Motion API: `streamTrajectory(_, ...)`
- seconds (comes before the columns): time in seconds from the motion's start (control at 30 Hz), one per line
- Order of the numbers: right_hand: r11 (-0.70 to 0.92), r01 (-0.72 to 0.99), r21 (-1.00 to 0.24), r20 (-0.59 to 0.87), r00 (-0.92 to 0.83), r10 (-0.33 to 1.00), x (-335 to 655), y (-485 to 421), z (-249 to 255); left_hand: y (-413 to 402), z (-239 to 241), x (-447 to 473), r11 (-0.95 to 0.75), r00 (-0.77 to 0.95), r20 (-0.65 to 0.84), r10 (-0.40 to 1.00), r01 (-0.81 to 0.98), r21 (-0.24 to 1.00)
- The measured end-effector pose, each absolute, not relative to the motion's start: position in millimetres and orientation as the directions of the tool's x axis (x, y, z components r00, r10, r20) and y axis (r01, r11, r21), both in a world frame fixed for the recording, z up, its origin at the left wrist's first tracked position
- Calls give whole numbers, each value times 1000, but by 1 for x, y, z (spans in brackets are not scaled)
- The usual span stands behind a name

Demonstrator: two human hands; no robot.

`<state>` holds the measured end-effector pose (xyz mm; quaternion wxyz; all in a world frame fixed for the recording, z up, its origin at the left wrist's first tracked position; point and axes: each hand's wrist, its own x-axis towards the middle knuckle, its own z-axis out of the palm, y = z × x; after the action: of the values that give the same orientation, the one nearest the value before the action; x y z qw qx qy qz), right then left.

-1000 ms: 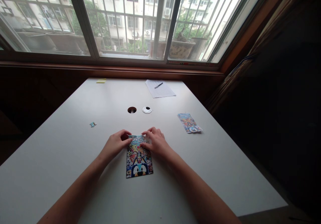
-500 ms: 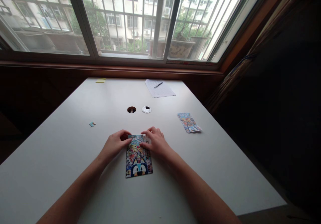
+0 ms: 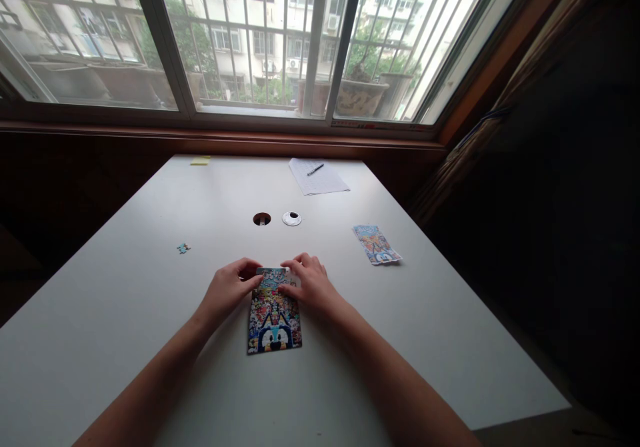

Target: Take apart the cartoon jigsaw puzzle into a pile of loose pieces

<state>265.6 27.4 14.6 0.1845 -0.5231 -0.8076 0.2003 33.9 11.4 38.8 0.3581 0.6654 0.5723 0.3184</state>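
A small colourful jigsaw puzzle (image 3: 274,317) with a blue cartoon dog face lies flat on the white table (image 3: 150,287) in front of me. My left hand (image 3: 227,288) rests at its top left corner, fingers curled and pinched on the edge. At the top right corner my right hand (image 3: 309,283) presses down with bent fingers. A single loose puzzle piece (image 3: 183,248) lies to the left, apart from both hands.
A colourful printed card or wrapper (image 3: 376,245) lies to the right. A cable hole (image 3: 261,219) and its white cap (image 3: 292,218) sit mid-table. Paper with a pen (image 3: 318,175) and a yellow note (image 3: 201,161) lie near the window edge.
The hands and puzzle have barely moved; the puzzle has shifted very slightly to the left in view.
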Motion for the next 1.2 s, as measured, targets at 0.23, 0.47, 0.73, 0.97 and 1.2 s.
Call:
streamTrajectory(0.23,376,775,-508,94,-384,919,266,26,16,11,37,33,-106,142,37,989,518,849)
streamTrajectory(0.47,419,766,-488,127,-412,902,265,25,15,9,35,33,-218,176,151,973,471,854)
streamTrajectory(0.73,445,705,-552,182,-419,890,264,27,12,11,30,30,-202,160,151,975,382,902)
streamTrajectory(0.97,408,650,-641,194,-377,906,263,29,11,18,21,26,-161,185,94,978,393,905)
streamTrajectory(1.2,433,613,-661,238,-375,896,261,30,9,19,18,29,-234,269,122,955,435,870)
